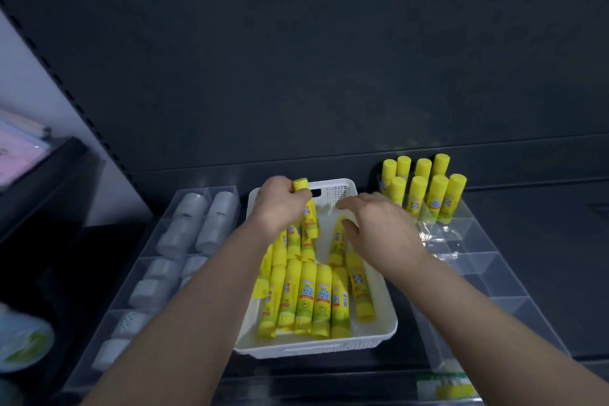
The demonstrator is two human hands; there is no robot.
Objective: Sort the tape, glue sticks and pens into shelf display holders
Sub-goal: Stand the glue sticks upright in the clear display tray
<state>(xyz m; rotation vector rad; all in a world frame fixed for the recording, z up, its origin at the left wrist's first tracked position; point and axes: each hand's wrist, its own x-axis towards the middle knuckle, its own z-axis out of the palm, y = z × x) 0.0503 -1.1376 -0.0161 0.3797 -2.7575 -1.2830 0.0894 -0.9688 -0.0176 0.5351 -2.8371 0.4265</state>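
My left hand (280,204) grasps one yellow glue stick (310,219), holding it tilted over the far left of the white perforated plastic basket (333,186). My right hand (382,227) is released, fingers loose, just above the heap of yellow sticks (306,300) lying in the basket. Eight standing sticks (425,188) fill the far end of the clear acrylic holder (487,260) on the right.

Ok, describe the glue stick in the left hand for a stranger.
Find the white basket between clear holders. At its far end the left hand grips one glue stick. It alone is lifted upright, cap up; the other glue sticks there lie down.
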